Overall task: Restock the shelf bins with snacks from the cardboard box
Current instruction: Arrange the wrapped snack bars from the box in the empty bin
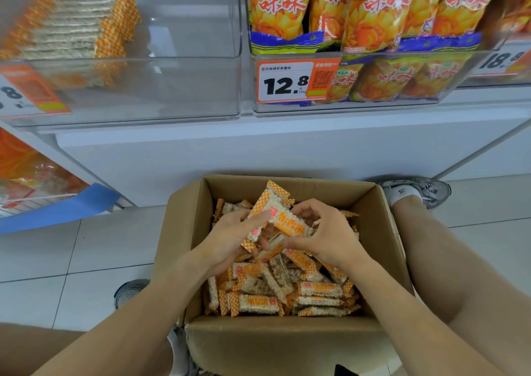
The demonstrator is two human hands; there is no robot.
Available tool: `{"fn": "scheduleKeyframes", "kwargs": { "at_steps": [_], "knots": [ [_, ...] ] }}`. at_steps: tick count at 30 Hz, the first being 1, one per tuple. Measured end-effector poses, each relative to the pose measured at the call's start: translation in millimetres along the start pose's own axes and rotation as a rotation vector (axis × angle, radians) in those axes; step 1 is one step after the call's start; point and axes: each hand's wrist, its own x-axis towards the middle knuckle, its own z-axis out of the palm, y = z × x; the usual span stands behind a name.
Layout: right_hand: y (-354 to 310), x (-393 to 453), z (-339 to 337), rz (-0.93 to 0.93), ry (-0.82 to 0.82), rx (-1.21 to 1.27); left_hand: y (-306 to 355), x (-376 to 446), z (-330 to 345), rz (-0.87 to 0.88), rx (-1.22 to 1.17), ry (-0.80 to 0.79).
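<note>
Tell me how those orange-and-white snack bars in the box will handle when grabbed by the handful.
Probably light: both the left hand and right hand lift several snack bars with loose fingers. The glossy wrappers look slippery, so some may slide out. The puffed-grain blocks seem stiff but likely crumble if squeezed. Flat-sided, they lie still in the cardboard box and shouldn't roll.

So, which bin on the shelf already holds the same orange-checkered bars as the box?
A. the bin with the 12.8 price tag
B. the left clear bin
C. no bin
B: the left clear bin holds a stack of orange-checkered bars like those in the box; the 12.8 bin holds yellow bags.
</note>
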Motion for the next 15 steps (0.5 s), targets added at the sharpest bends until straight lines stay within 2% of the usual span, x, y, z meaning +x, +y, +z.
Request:
{"fn": "scheduleKeyframes", "kwargs": {
  "at_steps": [2,6,8,11,13,15],
  "knots": [
    [-1.2,-2.0,-2.9,-0.004,-0.025,0.03,2.1,-1.7,1.0,0.004,0.024,0.039],
    [2.2,-4.7,-17.1,0.058,-0.173,0.104,7.0,-4.0,-0.5,0.033,0.048,0.047],
    [4.7,-3.6,-27.8,0.103,-0.169,0.117,8.2,-4.2,-0.8,0.063,0.082,0.021],
    [4.7,-0.1,-44.0,0.166,0.055,0.263,9.1,-2.7,1.8,0.068,0.062,0.006],
    [6.0,2.0,-49.6,0.145,0.295,0.401,10.6,-2.0,2.4,0.029,-0.077,-0.014],
    [5.8,3.3,-52.4,0.096,0.419,0.517,13.6,-2.7,2.6,0.014,-0.099,-0.027]
  ]
}}
